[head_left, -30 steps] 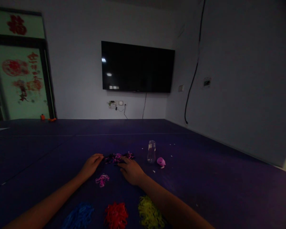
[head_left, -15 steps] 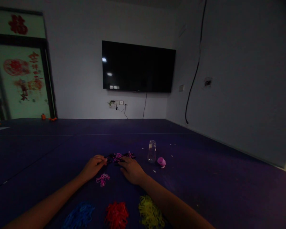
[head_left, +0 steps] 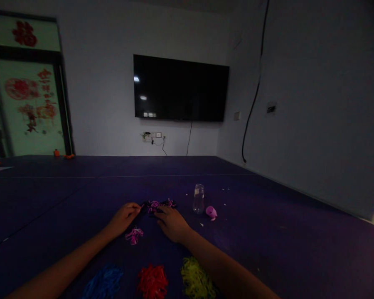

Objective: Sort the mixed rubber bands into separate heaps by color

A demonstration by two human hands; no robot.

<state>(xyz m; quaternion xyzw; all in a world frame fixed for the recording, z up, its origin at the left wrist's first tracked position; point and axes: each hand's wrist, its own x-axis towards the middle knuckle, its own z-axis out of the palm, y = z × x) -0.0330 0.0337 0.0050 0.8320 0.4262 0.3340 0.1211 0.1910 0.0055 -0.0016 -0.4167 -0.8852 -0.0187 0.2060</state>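
My left hand [head_left: 124, 218] is pinched closed at the left end of a mixed pile of black and pink rubber bands [head_left: 156, 204], with a thin pink band at its fingertips. Over the near side of the pile lies my right hand [head_left: 173, 224], fingers stretched out and touching the bands. A small heap of pink rubber bands [head_left: 134, 235] sits just below my left hand. Nearest to me are heaps of blue bands [head_left: 104, 282], red bands [head_left: 152, 282] and yellow-green bands [head_left: 197, 279], the last partly beside my right forearm.
A clear bottle [head_left: 198, 199] stands uncapped right of my right hand, beside a pink-purple cap-like piece [head_left: 211, 212]. Small white scraps are scattered around them on the dark purple tabletop [head_left: 268, 232]. Orange objects [head_left: 56, 153] sit at the far left edge.
My left fingertips have shifted slightly, and a pink band now shows between them. The right hand stays almost still on the pile.
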